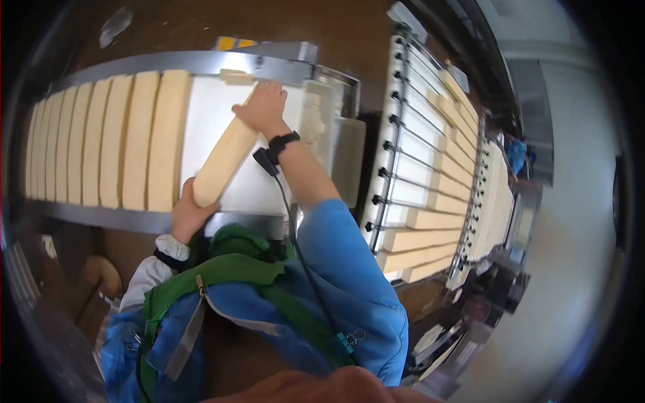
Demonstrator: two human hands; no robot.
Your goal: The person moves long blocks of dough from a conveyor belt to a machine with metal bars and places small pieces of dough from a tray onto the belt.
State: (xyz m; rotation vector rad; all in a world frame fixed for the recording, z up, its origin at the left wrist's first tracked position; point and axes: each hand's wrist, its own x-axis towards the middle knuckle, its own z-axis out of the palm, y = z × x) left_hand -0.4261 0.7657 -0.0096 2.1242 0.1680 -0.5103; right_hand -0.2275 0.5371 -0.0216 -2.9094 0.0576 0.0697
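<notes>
A long pale-yellow slab (225, 163) lies slantwise over the white belt (232, 198), with one end at each of my hands. My right hand (264, 107) grips its far end, fingers over the top; a black band and a corded black device sit at that wrist. Around the near end, my left hand (191, 211) has its thumb along the side. To the left, a row of similar slabs (139, 141) lies side by side across the belt. A small pale piece (236, 77) rests by the belt's far metal rail (201, 62).
Right of the belt stands a bin (317, 121) with pale scraps, beside a grey tray (349, 161). Farther right, a second conveyor (420, 154) carries more slabs between thin bars with black knobs. A person in blue (517, 158) is at the far right.
</notes>
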